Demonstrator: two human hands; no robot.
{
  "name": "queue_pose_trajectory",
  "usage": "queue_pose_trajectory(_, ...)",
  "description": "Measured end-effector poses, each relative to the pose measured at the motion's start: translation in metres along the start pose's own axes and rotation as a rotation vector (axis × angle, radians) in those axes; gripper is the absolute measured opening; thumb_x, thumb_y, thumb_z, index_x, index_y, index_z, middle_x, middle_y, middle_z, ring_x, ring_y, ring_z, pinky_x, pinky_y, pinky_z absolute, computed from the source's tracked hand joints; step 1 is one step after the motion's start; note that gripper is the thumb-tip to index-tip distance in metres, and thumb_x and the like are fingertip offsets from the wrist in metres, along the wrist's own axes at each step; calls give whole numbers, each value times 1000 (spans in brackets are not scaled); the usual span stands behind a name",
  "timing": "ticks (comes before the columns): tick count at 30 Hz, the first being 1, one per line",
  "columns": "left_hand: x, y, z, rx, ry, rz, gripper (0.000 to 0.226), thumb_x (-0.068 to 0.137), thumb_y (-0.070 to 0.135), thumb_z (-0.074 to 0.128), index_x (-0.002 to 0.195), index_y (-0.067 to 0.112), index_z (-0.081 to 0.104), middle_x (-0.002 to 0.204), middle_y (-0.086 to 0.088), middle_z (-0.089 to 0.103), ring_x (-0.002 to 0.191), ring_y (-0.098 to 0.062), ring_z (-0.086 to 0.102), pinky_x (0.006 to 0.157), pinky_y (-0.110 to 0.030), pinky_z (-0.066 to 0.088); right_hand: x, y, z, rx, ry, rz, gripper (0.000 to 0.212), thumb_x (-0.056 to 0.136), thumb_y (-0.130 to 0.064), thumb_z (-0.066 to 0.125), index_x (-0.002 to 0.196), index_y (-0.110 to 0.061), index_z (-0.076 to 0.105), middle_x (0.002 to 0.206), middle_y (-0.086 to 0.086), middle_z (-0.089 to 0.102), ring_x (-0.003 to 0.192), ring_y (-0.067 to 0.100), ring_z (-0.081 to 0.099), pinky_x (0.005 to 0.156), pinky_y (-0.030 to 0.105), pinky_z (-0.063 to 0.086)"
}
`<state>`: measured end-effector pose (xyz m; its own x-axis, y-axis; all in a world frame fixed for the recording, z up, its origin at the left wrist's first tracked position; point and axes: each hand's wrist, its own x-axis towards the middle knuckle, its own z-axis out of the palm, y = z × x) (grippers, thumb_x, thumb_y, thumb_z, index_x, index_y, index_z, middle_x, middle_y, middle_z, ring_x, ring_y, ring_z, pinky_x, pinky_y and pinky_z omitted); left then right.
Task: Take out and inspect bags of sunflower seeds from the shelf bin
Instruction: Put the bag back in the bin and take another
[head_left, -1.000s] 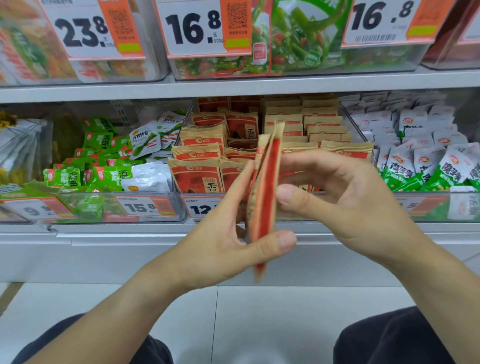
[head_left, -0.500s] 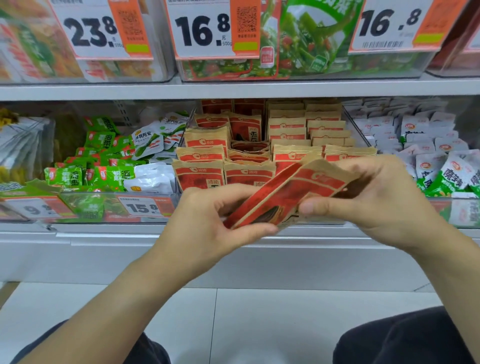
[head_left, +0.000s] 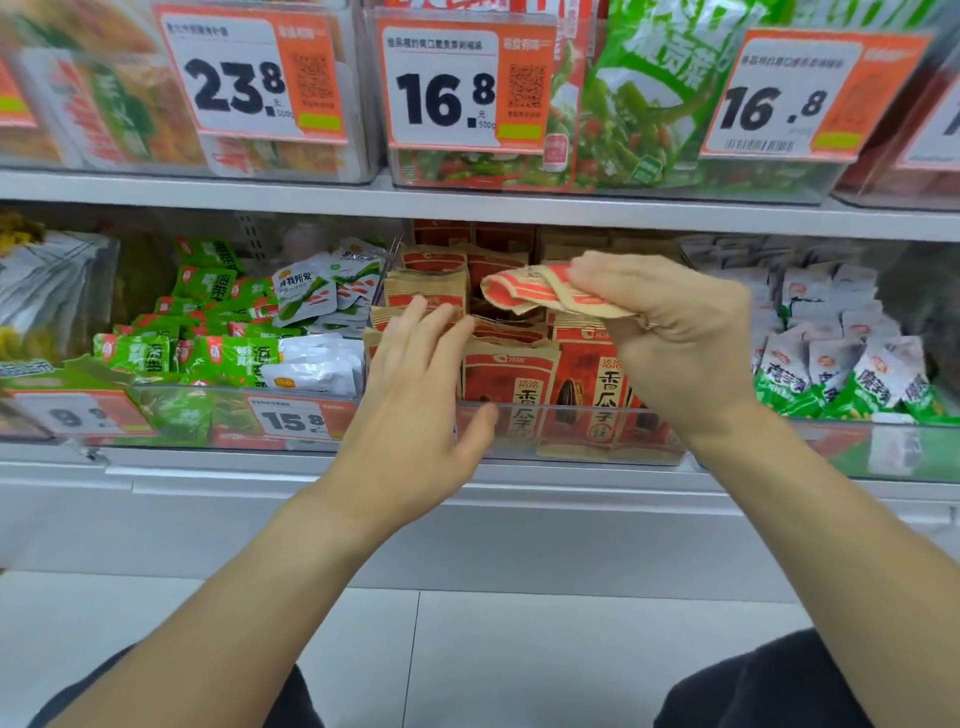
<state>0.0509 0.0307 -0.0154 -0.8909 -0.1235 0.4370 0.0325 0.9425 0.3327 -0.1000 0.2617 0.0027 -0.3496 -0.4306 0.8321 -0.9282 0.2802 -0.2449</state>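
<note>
A clear shelf bin (head_left: 571, 447) in the middle of the lower shelf holds several brown and red sunflower seed bags (head_left: 519, 374) standing in rows. My right hand (head_left: 675, 332) grips one or two of these seed bags (head_left: 530, 293) flat above the bin, fingers curled over their right end. My left hand (head_left: 421, 374) is in front of the bin's left part with straight, spread fingers that reach over the front bags, holding nothing.
Green snack packs (head_left: 208, 332) and white packs (head_left: 322, 364) fill the bin to the left. White and green packs (head_left: 841, 364) fill the bin to the right. The upper shelf (head_left: 467, 200) carries bins with price tags (head_left: 441, 88). White floor tiles lie below.
My left hand has let go of the held bags and moved to the bin's front left. My right hand has carried the bags up and over the bin. The view has moved closer.
</note>
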Motion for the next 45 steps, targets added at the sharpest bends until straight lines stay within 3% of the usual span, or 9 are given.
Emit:
queue_pose_trajectory(5,1,5,-5,-36,-31,11,74,89,42,53,152,7,38,160,-8,36,155,-24,14,127,-34,-4,45,-31,46,-4,-94,141,27,86,4,73,109,-7,79,106,7,78,98,17,74,94,24,56)
queue_pose_trajectory(10,1,4,-4,-51,-4,35,75,88,43,51,153,8,36,161,-7,33,155,-21,13,126,-30,-7,63,-25,62,-242,-520,366,28,102,-26,57,125,-21,72,98,5,78,66,10,65,73,29,52)
queue_pose_trajectory(13,3,3,-4,-53,-4,33,75,88,44,50,153,9,37,161,-7,34,155,-22,14,126,-30,-7,74,-26,67,-242,-510,429,31,102,-31,58,125,-17,73,120,6,74,109,24,69,100,32,51)
queue_pose_trajectory(18,3,2,0,-61,20,31,71,88,43,49,151,10,39,158,-6,37,153,-22,16,123,-24,-12,85,-20,86,-308,-510,510,31,102,-33,58,124,-16,72,127,6,70,127,26,55,96,27,41)
queue_pose_trajectory(22,4,1,3,-61,39,37,71,88,42,49,150,11,40,157,-5,37,152,-21,18,123,-25,-11,93,-11,94,-377,-510,509,30,101,-33,61,124,-17,71,126,6,70,118,26,62,84,21,37)
queue_pose_trajectory(28,13,-3,7,-57,84,38,66,87,35,54,146,7,45,154,-11,39,148,-27,27,126,-43,15,82,-10,93,-237,-294,531,21,97,-24,67,117,-21,76,118,0,73,106,13,64,86,17,38)
queue_pose_trajectory(34,22,-8,16,26,85,33,66,83,35,53,142,7,49,151,-13,44,146,-31,31,125,-44,14,98,-6,107,-387,-547,675,18,93,-30,73,110,-27,78,125,-2,70,111,19,63,89,26,50)
queue_pose_trajectory(39,25,-9,17,33,93,28,65,82,36,52,141,9,50,151,-11,44,146,-29,32,124,-42,13,99,3,124,-389,-521,736,18,93,-33,72,110,-27,76,126,-2,69,109,20,64,94,33,54)
queue_pose_trajectory(45,26,-11,18,47,87,33,65,81,36,52,140,10,51,150,-10,46,145,-27,33,123,-40,11,99,14,134,-427,-503,722,19,93,-33,72,110,-24,76,119,0,70,95,16,57,83,28,47)
